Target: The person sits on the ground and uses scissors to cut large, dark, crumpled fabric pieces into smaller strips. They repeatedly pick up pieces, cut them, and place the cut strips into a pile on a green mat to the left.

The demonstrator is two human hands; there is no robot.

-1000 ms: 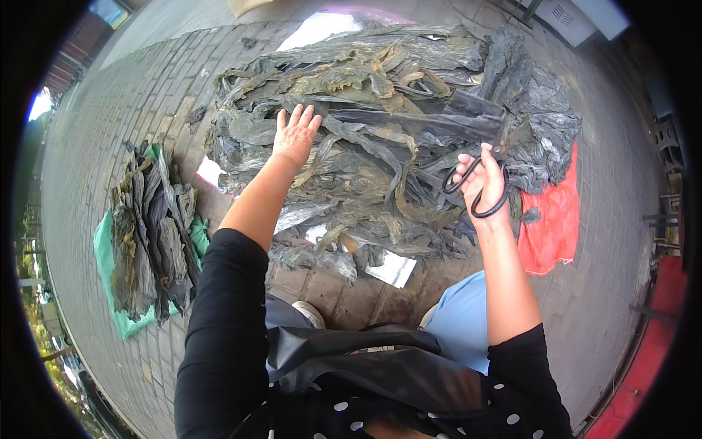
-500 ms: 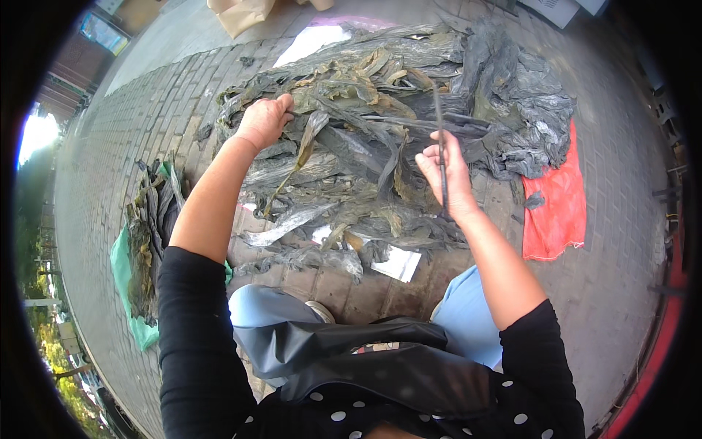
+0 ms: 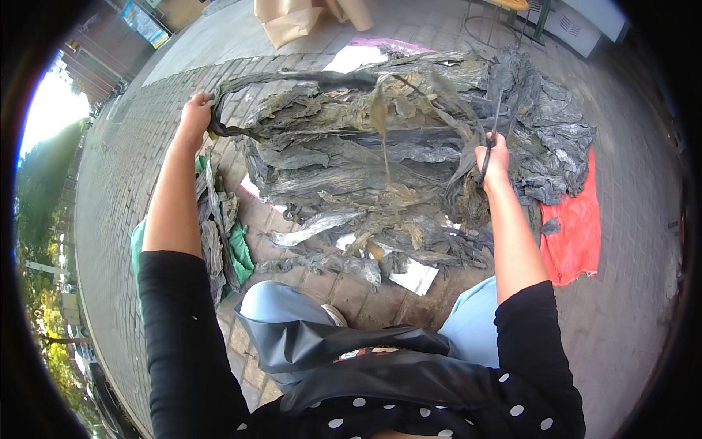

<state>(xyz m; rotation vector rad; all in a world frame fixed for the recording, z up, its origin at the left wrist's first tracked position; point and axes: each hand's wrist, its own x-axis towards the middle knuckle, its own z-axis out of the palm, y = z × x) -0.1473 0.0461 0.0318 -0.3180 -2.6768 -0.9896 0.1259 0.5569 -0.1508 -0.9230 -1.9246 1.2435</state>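
A broad heap of dried kelp (image 3: 351, 164) in grey, black and brown strips covers the paving before me. My left hand (image 3: 196, 113), beyond the heap's left edge, is closed on the end of a long kelp strip (image 3: 292, 76). The strip stretches rightward above the heap, with thinner pieces hanging from it. At the heap's right side my right hand (image 3: 496, 155) grips a thin dark rod-like tool (image 3: 486, 162), which points up and away; its exact kind is unclear. Kelp hangs close to that hand, and whether the fingers also hold it I cannot tell.
On the left lies a smaller kelp bundle (image 3: 213, 241) on a green sack (image 3: 240, 252). A red sack (image 3: 574, 234) sticks out under the heap's right end. Brown paper-like sheeting (image 3: 289, 22) and a white cabinet (image 3: 578, 29) stand at the far side.
My left hand has moved left, drawing a long kelp strip out above the heap. My right hand, still with the tool, has shifted right. The whole view has shifted slightly.
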